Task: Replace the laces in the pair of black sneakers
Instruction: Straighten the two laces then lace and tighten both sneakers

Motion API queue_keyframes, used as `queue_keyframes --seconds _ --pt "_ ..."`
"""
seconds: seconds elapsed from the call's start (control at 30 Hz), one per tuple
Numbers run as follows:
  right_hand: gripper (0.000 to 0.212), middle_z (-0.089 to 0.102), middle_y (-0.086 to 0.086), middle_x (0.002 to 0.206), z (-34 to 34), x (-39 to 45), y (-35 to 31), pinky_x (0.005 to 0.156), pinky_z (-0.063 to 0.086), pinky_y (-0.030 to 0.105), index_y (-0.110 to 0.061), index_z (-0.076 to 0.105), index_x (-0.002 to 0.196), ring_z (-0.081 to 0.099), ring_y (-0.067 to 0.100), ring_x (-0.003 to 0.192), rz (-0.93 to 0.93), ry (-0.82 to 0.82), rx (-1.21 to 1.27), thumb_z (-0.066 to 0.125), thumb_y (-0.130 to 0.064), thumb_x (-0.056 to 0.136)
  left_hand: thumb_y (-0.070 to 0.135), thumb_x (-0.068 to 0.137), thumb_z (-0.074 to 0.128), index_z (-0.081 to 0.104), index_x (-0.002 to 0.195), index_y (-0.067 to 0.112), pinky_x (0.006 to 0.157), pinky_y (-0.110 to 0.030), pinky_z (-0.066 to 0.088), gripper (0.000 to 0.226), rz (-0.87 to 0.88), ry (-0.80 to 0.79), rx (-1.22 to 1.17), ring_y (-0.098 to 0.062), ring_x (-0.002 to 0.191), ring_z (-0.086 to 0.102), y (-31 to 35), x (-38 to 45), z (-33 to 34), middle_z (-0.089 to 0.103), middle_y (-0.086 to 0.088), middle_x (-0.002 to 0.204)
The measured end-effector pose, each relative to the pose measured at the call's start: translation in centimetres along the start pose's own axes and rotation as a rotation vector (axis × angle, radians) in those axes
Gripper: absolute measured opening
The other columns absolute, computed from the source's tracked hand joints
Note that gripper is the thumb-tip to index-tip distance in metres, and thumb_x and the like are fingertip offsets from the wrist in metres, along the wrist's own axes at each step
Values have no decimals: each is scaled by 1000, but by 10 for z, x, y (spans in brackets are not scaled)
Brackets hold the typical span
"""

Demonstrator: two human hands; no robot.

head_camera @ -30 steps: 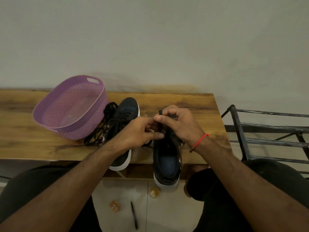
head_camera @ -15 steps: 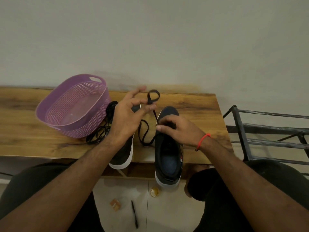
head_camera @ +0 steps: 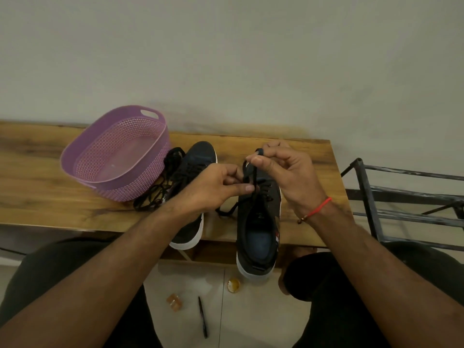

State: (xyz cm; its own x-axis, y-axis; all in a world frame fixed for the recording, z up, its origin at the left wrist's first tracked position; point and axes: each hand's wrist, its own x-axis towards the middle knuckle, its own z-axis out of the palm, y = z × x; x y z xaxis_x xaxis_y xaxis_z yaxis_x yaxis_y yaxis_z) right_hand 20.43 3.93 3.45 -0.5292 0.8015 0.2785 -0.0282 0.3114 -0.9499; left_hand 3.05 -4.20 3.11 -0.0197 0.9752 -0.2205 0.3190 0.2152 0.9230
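Since half a second ago, the person's left hand has dropped from above the table down to the eyelets of the right-hand sneaker, and the right hand has lifted off that shoe to take the lace.

The right hand now pinches a loop of the black lace between thumb and forefinger, held up just above the shoe's toe end, the other fingers curled. The left hand pinches the same lace lower down, thumb and fingers closed on it right at the eyelet rows. A loose end of the lace trails onto the wooden table between the two shoes.

The right-hand sneaker lies with its heel hanging over the table's near edge. The second sneaker sits just beside it to the left, partly hidden by the left forearm. A tangle of spare black laces lies against a purple basket on the table's left. A red thread bracelet circles the right wrist.
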Motion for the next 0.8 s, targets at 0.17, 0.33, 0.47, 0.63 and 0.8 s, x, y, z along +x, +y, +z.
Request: queue_keyframes --seconds 0.17,0.33,0.47,0.63,0.8 --pt "10 70 4 92 -4 2 -2 82 52 26 -13 72 91 64 11 90 93 -13 14 67 -21 93 11 84 79 72 101 9 100 -45 55 18 34 119 -62 -18 96 74 -3 1 9 78 -5 96" --pt "10 63 6 100 -9 1 6 80 49 33 -20 59 97 59 19 90 245 -119 -94 60 -22 88 3 85 77 71 96 10 72 -14 53 15 63 293 -246 -2 80 72 1 1 12 76 -1 87" --pt "38 61 -3 118 -7 -4 8 86 48 24 -28 51 127 57 12 109 391 -419 -372 64 -15 94 9 85 78 70 95 19 67 -20 47 16 66 365 -384 0 85 69 4 2 12 78 2 93" --pt "18 64 -5 113 -6 -2 18 94 51 30 -20 68 112 59 9 105 232 -399 -578 66 -22 94 15 84 79 70 97 23 72 -29 46 18 60 383 -400 -4 92 69 4 3 7 77 10 92" --pt "30 62 -10 108 -5 -2 20 90 51 39 -29 63 112 58 8 103 222 -424 -638 67 -45 87 16 84 80 72 97 24 72 -29 46 17 51 282 -326 -2 86 67 4 2 2 76 11 91"
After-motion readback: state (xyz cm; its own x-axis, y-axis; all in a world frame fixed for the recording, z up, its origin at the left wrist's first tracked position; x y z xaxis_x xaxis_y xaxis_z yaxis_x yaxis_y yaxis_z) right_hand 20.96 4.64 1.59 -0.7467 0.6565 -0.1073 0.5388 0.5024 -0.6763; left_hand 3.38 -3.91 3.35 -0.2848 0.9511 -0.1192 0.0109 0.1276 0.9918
